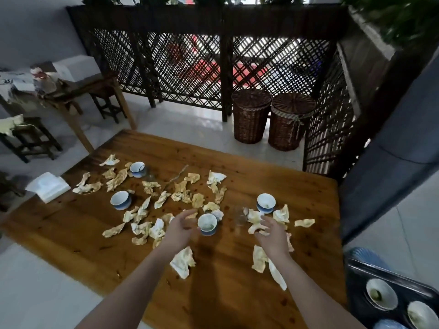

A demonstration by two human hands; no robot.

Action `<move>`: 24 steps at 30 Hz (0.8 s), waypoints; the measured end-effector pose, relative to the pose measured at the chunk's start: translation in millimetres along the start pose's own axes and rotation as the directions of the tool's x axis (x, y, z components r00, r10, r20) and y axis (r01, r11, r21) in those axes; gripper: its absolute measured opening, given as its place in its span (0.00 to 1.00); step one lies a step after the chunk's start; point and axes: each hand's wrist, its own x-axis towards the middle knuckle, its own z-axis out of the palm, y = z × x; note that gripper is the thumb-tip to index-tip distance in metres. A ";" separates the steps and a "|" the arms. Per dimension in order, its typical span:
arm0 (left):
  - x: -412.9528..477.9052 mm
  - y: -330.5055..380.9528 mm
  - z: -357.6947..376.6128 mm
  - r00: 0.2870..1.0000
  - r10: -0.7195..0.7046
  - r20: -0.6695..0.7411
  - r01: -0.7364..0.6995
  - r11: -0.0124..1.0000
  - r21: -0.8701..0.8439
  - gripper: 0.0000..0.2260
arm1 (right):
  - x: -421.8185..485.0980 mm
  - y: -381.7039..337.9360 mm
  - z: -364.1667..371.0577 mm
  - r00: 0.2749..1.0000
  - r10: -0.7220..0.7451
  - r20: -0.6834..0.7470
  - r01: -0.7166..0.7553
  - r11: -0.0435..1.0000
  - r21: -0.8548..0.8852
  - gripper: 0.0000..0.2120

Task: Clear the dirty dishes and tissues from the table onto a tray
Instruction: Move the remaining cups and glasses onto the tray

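Several crumpled stained tissues [152, 230] and several white-and-blue cups lie scattered on a wooden table [273, 184]. My left hand [181, 225] is open just left of the nearest cup [207, 224], fingers near its rim. My right hand [270, 230] is open above a heap of tissues [255, 218], close to a small clear glass [240, 217]. Other cups stand at the right [266, 203], the left [120, 200] and the far left [137, 169]. A dark tray [356, 281] at the lower right holds used cups [381, 296].
A folded white cloth [48, 186] hangs over the table's left edge. Two wicker baskets [273, 119] stand by a dark lattice fence behind the table. Stools and a side table with clutter are on the left. A grey pillar rises on the right.
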 end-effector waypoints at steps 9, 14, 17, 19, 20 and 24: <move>72.1 -5.3 7.4 0.999 -0.038 0.028 0.038 0.999 -0.001 0.23 | 61.5 6.2 33.8 0.993 0.107 0.046 -0.105 0.993 -0.049 0.28; 99.0 -14.9 8.2 0.997 -0.047 0.067 0.048 0.999 -0.013 0.23 | 80.3 5.7 57.3 0.994 0.094 0.061 -0.088 0.992 -0.095 0.29; 110.7 -19.7 6.1 0.998 -0.016 0.063 0.018 0.999 -0.030 0.21 | 87.3 6.1 66.8 0.994 0.086 0.073 -0.080 0.994 -0.075 0.26; 117.5 -21.5 1.6 0.998 -0.006 0.060 0.009 0.999 -0.048 0.21 | 90.3 5.6 72.6 0.992 0.100 0.074 -0.096 0.994 -0.056 0.26; 120.9 -22.7 -1.6 0.998 -0.004 0.065 0.008 0.999 -0.052 0.21 | 91.1 4.4 75.4 0.993 0.104 0.064 -0.101 0.993 -0.054 0.26; 136.5 -29.6 -18.3 0.997 -0.012 0.072 0.015 0.999 -0.042 0.21 | 93.1 -7.8 85.6 0.998 0.069 -0.013 -0.069 0.998 -0.008 0.24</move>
